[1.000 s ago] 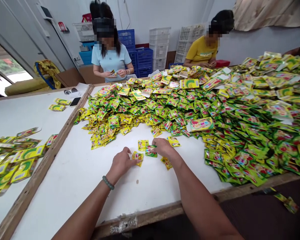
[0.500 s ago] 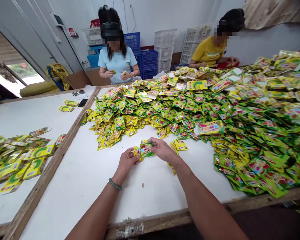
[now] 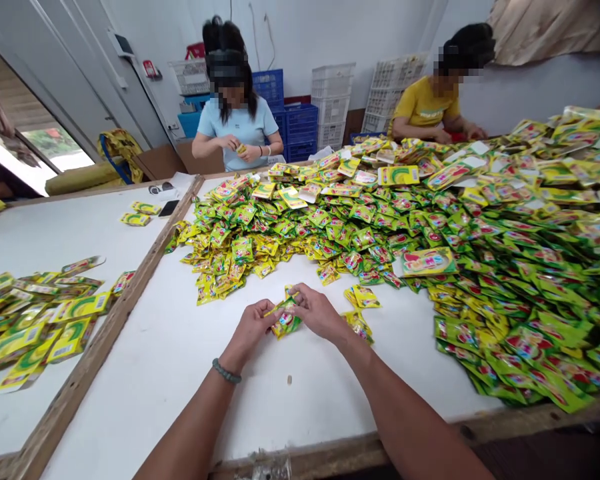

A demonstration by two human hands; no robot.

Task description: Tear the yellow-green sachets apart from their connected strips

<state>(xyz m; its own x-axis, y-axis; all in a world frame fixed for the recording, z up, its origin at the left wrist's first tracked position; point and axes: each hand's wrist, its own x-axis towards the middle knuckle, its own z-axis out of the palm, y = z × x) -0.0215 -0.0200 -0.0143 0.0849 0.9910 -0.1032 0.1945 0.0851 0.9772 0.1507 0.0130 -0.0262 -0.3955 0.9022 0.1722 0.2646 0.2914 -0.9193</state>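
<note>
My left hand [image 3: 253, 325], with a beaded bracelet on its wrist, pinches small packets at its fingertips. Facing it, my right hand [image 3: 319, 311] grips the same packets from the other side. A green packet [image 3: 286, 324] with a red print shows between them, against at least one yellow packet; how many there are is hidden by the fingers. By my right hand and wrist lie a few yellow packets [image 3: 363, 296] on the white tabletop [image 3: 180, 373]. Beyond my hands rises a big heap of green packets [image 3: 365, 239] and yellow packets [image 3: 217, 277].
Flat yellow cartons [image 3: 75, 337] lie left of a wooden divider [image 3: 105, 333]. More cartons [image 3: 400, 175] top the heap. A phone [image 3: 169, 208] rests near the divider. Across the table, one person in light blue [image 3: 240, 133] and another in yellow [image 3: 420, 103] handle things.
The green packet and the yellow ones, held side by side before, are now pressed together and tilted between my hands. The person in light blue has brought both hands together.
</note>
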